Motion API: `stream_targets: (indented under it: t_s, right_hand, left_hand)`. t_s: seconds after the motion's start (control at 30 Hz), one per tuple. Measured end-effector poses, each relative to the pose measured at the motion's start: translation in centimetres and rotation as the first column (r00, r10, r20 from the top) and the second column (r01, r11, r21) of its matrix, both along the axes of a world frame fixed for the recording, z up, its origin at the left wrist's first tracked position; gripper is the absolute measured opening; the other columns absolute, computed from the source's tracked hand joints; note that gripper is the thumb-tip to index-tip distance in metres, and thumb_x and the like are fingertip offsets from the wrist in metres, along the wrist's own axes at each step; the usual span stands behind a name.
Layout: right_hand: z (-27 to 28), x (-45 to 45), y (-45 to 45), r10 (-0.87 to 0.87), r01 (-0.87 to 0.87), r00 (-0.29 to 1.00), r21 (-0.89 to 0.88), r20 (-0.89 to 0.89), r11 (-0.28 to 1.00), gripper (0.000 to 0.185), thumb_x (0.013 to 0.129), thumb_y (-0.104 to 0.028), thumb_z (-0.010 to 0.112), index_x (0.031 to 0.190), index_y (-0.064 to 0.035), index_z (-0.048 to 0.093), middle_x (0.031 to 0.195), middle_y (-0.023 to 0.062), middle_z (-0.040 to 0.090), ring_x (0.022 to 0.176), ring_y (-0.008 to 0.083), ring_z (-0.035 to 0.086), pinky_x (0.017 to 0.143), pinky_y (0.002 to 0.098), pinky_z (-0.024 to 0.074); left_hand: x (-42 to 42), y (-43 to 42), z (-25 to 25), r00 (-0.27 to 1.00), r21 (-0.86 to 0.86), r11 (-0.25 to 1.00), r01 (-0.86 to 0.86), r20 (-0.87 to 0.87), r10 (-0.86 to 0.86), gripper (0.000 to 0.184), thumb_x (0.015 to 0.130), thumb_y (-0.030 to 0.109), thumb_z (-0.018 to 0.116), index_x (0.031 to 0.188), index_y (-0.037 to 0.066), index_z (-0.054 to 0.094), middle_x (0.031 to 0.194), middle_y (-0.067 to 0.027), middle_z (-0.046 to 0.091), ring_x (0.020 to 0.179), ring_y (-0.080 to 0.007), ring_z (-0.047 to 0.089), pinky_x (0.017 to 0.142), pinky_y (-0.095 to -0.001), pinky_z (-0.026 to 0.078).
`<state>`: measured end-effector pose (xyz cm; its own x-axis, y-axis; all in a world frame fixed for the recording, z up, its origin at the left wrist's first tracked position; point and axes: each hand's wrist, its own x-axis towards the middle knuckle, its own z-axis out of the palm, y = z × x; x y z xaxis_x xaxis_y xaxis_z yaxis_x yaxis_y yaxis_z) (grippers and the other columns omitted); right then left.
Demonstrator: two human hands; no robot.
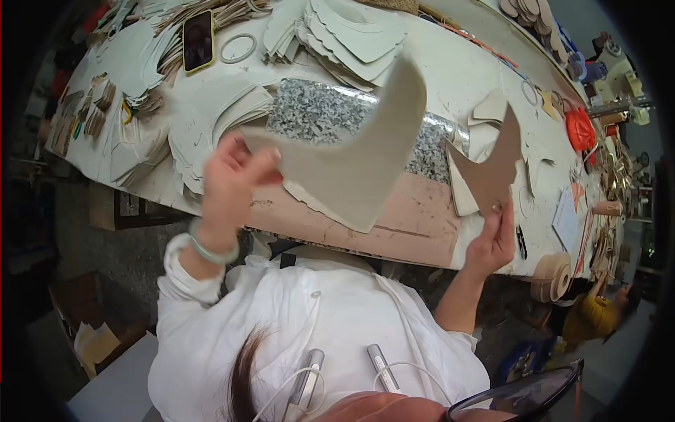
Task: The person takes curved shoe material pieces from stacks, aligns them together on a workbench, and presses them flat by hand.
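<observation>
My left hand (235, 183) pinches the left end of a large pale curved piece (351, 165), which hangs in the air over the work board and looks slightly blurred at its raised tip. In my right hand (492, 243) is a smaller brown curved piece (489, 172), gripped at its lower edge between thumb and fingers. The two pieces are apart. Beneath them lie a speckled grey slab (309, 109) and a pinkish board (422, 218) along the table's front edge. Pale cut pieces (464, 190) lie partly behind the brown one.
Stacks of pale pieces (351, 35) spread across the table. A phone (198, 41) and a ring (238, 48) lie at the back left. On the right are a red bag (580, 129), a black pen (521, 242) and a tape roll (552, 276). A person (594, 313) is at far right.
</observation>
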<state>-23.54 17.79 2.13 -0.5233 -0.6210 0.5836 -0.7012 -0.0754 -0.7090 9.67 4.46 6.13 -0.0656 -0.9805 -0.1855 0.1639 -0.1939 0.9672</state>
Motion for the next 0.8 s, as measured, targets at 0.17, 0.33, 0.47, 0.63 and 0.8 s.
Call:
stream_targets:
  t_s: [0.17,0.33,0.47,0.63,0.8]
  right_hand:
    - [-0.1,2.8,-1.0,0.172,-0.171,0.985,-0.055,0.021,0.984,0.036,0.092,0.010,0.051,0.127,0.0082,0.060,0.124,0.0189,0.067,0.091,0.0162,0.067,0.079,0.0222,0.0520]
    - [0.5,4.9,-2.2,0.282,-0.280,0.959,-0.074,0.013,0.957,0.032,0.094,0.004,0.056,0.126,0.0059,0.062,0.119,0.0144,0.070,0.097,0.0166,0.067,0.085,0.0252,0.0527]
    - [-0.3,3.6,-0.6,0.186,-0.183,0.981,-0.061,0.048,0.981,0.034,0.093,0.008,0.053,0.126,0.0074,0.061,0.122,0.0177,0.068,0.098,0.0171,0.067,0.085,0.0244,0.0519]
    - [-0.9,2.6,0.8,0.082,-0.077,0.990,-0.050,0.110,0.996,0.035,0.093,0.009,0.052,0.126,0.0078,0.061,0.124,0.0183,0.067,0.097,0.0173,0.066,0.084,0.0244,0.0519]
    - [-0.8,2.5,1.5,0.002,0.010,0.992,-0.091,0.127,0.996,0.033,0.094,0.008,0.052,0.125,0.0078,0.062,0.124,0.0177,0.067,0.098,0.0170,0.066,0.085,0.0244,0.0520]
  left_hand:
    - [-0.8,4.7,-4.3,0.504,-0.227,0.903,0.365,0.863,0.013,0.068,0.080,0.022,0.079,0.135,-0.003,0.047,0.130,-0.0190,0.055,0.126,-0.0294,0.049,0.101,-0.0457,0.044]
    - [-3.6,4.3,-4.3,0.336,-0.291,0.527,0.799,0.942,0.011,0.091,0.077,0.044,0.077,0.145,0.000,0.037,0.138,-0.0182,0.044,0.123,-0.0333,0.042,0.111,-0.0582,0.022]
    - [-4.6,4.7,-5.6,0.357,-0.310,0.461,0.832,0.934,-0.015,0.082,0.078,0.035,0.074,0.145,0.002,0.039,0.135,-0.0171,0.046,0.117,-0.0324,0.044,0.111,-0.0570,0.021]
    - [-4.5,6.0,-6.1,0.221,-0.240,0.396,0.886,0.971,0.093,0.073,0.078,0.023,0.069,0.143,0.004,0.042,0.134,-0.0156,0.047,0.115,-0.0313,0.045,0.111,-0.0553,0.023]
    - [-3.8,6.4,-6.3,0.283,-0.248,0.336,0.908,0.958,-0.056,0.065,0.076,0.010,0.063,0.139,0.004,0.048,0.132,-0.0138,0.049,0.113,-0.0292,0.047,0.109,-0.0487,0.030]
